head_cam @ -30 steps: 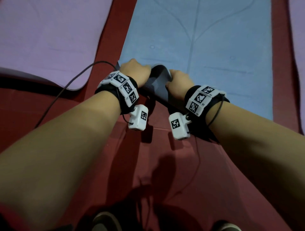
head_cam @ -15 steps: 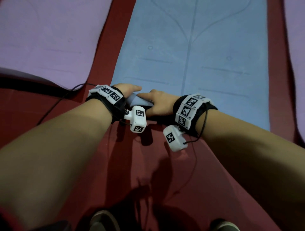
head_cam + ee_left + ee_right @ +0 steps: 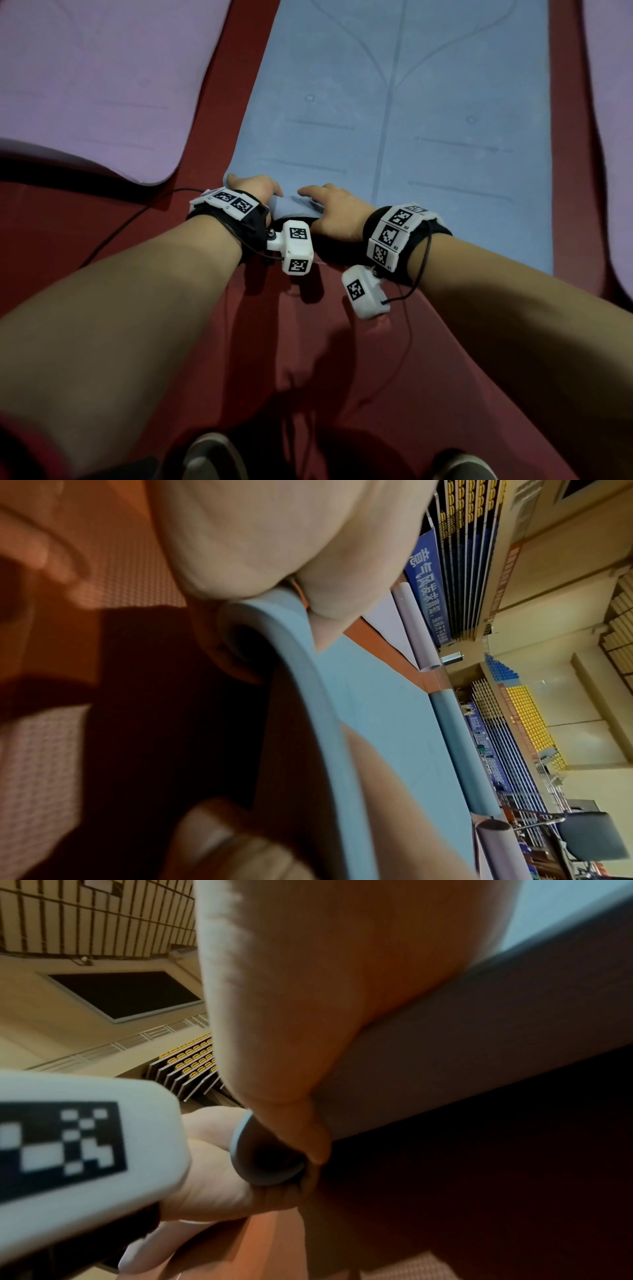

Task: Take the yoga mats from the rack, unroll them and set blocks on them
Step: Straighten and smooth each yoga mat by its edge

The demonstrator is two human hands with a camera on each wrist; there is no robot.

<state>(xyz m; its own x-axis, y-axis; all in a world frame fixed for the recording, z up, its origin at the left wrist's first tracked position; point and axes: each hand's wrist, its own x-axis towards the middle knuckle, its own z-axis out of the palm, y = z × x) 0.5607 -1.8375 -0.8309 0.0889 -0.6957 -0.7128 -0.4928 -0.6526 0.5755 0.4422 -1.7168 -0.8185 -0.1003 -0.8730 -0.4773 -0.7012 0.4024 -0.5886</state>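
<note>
A blue yoga mat (image 3: 428,102) lies unrolled on the red floor, running away from me. Its near left corner (image 3: 294,209) curls up into a small roll. My left hand (image 3: 260,192) grips the left end of that curl, and my right hand (image 3: 318,198) pinches it just to the right, thumb underneath. In the left wrist view the curled blue edge (image 3: 274,610) sits under my palm, and the mat's far end (image 3: 459,750) is still rolled. The right wrist view shows the mat's grey underside (image 3: 479,1042) and the open end of the curl (image 3: 263,1153). No blocks are in view.
A purple mat (image 3: 85,85) lies flat to the left and another (image 3: 616,137) at the right edge. A black cable (image 3: 130,219) crosses the red floor (image 3: 342,359) by my left wrist. My shoes (image 3: 212,455) are at the bottom. A dark chair (image 3: 589,834) stands far off.
Both hands brought the curled corner down from above the mat towards me and the floor. In the last half second they barely moved.
</note>
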